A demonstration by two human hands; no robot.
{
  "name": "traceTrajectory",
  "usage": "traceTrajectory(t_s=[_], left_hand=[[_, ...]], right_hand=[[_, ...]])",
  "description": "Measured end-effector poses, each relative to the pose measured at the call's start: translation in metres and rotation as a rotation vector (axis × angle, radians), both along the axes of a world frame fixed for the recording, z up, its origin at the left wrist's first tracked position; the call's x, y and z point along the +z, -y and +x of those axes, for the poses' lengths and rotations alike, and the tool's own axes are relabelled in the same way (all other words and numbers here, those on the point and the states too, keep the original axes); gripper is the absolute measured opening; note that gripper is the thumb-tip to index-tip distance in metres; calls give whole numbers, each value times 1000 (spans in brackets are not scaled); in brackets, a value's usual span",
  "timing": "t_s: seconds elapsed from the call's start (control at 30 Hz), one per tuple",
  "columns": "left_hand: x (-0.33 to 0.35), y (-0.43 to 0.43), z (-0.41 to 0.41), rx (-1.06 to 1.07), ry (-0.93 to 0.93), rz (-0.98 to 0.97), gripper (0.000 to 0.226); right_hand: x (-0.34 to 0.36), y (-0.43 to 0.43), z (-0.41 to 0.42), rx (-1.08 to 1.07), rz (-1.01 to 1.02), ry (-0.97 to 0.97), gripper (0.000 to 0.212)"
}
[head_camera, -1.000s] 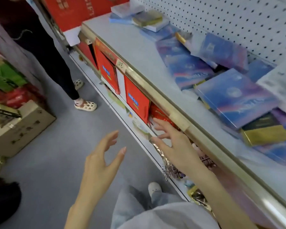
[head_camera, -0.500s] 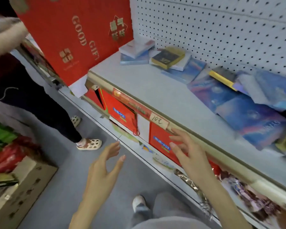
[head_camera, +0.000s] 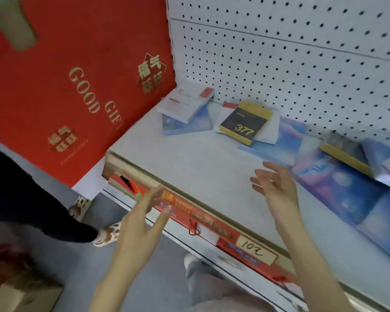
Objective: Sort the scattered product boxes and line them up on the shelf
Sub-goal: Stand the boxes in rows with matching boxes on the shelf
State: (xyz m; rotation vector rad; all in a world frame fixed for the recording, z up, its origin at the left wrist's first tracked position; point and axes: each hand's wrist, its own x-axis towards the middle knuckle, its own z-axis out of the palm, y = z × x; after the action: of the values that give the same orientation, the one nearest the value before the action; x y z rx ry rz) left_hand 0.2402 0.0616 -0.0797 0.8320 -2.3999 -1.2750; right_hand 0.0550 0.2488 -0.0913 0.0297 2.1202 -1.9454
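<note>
Grey shelf (head_camera: 189,158) under white pegboard (head_camera: 279,52) — both hands (head_camera: 277,190) empty, fingers spread.

Counting what we see on the shelf (head_camera: 189,158)

We count two bare hands, left (head_camera: 140,224) and right (head_camera: 277,188), both empty. One white box (head_camera: 185,102) lies on one blue box (head_camera: 185,124); one black-and-gold box (head_camera: 245,122) is marked 377. Further blue boxes (head_camera: 347,190) overlap at right, too blurred for us to number. One price tag (head_camera: 254,252) reads 102.

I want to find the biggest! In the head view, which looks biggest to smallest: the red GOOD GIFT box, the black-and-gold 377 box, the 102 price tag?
1. Red GOOD GIFT box
2. Black-and-gold 377 box
3. Handwritten 102 price tag, though nearer the camera
</note>
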Motion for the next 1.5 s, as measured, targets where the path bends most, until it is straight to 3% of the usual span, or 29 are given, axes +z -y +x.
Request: traceTrajectory(t_s=[0.1, 0.3, 0.43, 0.57, 0.77, 0.9, 1.07, 1.3, 1.4, 1.5], left_hand=[[5, 41, -35, 13, -11, -3, 36], [10, 100, -112, 0, -5, -41, 39], [4, 146, -177, -24, 22, -66, 45], [-13, 187, -241, 30, 105, 71, 48], [-28, 211, -287, -36, 175, 9, 52], [-28, 220, -291, -52, 195, 88, 53], [-5, 204, -277, -177, 104, 531, 18], [20, 149, -198, -396, 137, 865, 30], [29, 110, -161, -477, 163, 934, 36], [33, 66, -134, -534, 171, 906, 32]], right_hand=[[0, 32, -35, -116, -127, 136, 21], [-2, 73, -73, -237, -174, 279, 36], [-3, 87, -92, -356, -179, 282, 23], [-7, 100, -94, -449, -222, 243, 20], [-8, 107, -73, -513, -299, 310, 33], [-3, 118, -45, -589, -324, 309, 23], [5, 125, -9, -696, -355, 334, 12], [28, 101, 44, -739, -487, 332, 13], [37, 79, 73, -721, -458, 284, 25], [41, 53, 100, -733, -380, 216, 65]])
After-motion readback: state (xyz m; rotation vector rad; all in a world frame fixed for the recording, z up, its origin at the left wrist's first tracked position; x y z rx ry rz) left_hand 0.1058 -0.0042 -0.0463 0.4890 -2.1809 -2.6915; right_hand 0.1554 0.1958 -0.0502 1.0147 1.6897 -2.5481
